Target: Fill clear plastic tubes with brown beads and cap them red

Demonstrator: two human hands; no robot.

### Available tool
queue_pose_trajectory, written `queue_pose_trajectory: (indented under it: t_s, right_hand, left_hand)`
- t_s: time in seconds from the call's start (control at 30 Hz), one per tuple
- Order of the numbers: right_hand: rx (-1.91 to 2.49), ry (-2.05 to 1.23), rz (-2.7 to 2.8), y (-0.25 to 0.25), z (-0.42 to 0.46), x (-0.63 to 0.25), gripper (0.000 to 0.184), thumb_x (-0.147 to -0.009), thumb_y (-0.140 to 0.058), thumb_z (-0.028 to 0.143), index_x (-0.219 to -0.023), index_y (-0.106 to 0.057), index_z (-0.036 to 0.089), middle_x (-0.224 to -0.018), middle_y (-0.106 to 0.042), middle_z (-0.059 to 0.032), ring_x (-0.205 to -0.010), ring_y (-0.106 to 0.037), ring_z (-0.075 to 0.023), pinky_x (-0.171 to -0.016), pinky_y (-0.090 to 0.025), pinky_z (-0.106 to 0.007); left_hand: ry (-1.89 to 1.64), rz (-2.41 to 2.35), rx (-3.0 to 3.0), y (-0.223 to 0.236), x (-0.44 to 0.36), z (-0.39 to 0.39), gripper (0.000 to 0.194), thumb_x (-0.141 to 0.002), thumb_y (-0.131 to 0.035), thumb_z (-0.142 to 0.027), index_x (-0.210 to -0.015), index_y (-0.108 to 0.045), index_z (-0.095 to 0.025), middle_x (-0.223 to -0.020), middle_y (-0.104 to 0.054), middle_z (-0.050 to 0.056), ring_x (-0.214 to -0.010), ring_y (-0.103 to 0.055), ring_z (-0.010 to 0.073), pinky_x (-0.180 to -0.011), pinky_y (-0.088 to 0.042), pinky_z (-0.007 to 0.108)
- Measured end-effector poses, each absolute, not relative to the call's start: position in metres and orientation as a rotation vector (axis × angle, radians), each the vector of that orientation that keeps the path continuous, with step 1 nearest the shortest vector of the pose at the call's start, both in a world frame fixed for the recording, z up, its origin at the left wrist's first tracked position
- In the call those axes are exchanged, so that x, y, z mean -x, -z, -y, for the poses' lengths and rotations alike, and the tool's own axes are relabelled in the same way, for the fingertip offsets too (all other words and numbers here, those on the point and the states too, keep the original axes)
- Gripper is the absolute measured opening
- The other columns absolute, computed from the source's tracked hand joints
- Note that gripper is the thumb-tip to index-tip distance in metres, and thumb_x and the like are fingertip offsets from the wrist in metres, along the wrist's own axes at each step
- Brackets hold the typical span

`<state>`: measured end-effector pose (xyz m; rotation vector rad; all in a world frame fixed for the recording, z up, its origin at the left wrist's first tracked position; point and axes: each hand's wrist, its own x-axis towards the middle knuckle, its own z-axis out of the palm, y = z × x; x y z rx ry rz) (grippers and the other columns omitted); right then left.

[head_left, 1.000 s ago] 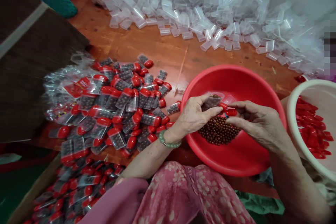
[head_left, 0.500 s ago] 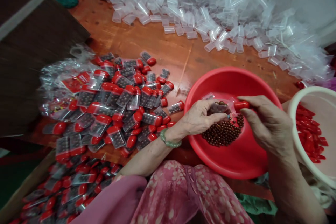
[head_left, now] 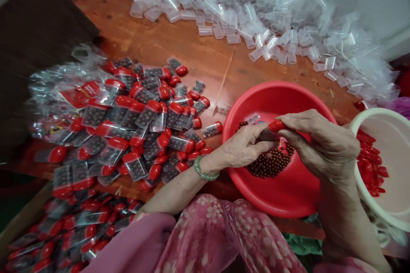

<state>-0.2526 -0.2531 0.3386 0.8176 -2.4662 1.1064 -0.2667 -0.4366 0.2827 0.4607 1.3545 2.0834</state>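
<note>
Over a red basin (head_left: 282,204), my left hand (head_left: 245,145) grips a small clear plastic case (head_left: 268,135) with dark contents, mostly hidden by the fingers. My right hand (head_left: 323,140) pinches a red cap (head_left: 276,126) between thumb and fingers, right at the mouth of the case. Whether the cap is fully seated cannot be made out. Below the hands, many shiny brown beads (head_left: 269,164) lie in the basin. A clear piece of plastic (head_left: 252,117) rests near the basin's far left side. A green bead bracelet (head_left: 205,175) circles my left wrist.
Filled, red-capped cases (head_left: 150,115) are heaped on the wooden floor (head_left: 192,53) to the left, with another heap (head_left: 83,230) lower down. A white tub (head_left: 355,126) of red caps (head_left: 371,166) stands at right. Empty clear cases (head_left: 256,21) pile along the back.
My right hand has moved left, bringing the red cap from just beside the clear case onto its mouth. My left hand still grips the case. The view has shifted slightly.
</note>
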Motion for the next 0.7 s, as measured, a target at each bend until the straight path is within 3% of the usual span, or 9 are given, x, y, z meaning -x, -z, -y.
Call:
queue_pose_trajectory:
  t_s: [0.4, 0.6, 0.7]
  right_hand:
    - [-0.784, -1.148, 2.692, -0.353, 0.242, 0.257, 0.024, -0.089, -0.076, 0.014, -0.108, -0.075, 0.029, -0.097, -0.078, -0.0018, -0.085, -0.074, -0.0187, -0.077, -0.063, -0.035]
    - [-0.815, -1.075, 2.639, -0.341, 0.241, 0.255, 0.032, -0.090, -0.075, 0.013, -0.118, -0.072, 0.029, -0.103, -0.078, -0.0036, -0.089, -0.074, -0.0188, -0.081, -0.063, -0.034]
    - [-0.896, -0.857, 2.660, -0.332, 0.247, 0.250, 0.056, -0.090, -0.078, 0.035, -0.140, -0.059, 0.021, -0.125, -0.073, -0.0149, -0.112, -0.072, -0.0291, -0.093, -0.063, -0.045]
  left_hand:
    - [-1.883, -1.341, -0.462, -0.281, 0.268, 0.439, 0.042, -0.088, -0.071, -0.056, -0.091, -0.057, -0.017, -0.065, -0.054, -0.005, -0.057, -0.050, 0.0092, -0.057, -0.041, 0.025]
    - [-1.847, -1.353, -0.442, -0.281, 0.271, 0.440, 0.051, -0.086, -0.069, -0.067, -0.084, -0.056, -0.018, -0.061, -0.054, -0.003, -0.055, -0.049, 0.0099, -0.055, -0.038, 0.025]
    - [-1.923, -1.260, -0.394, -0.282, 0.274, 0.441, 0.059, -0.079, -0.074, -0.072, -0.079, -0.055, -0.016, -0.063, -0.056, -0.003, -0.057, -0.049, 0.0090, -0.057, -0.038, 0.025]
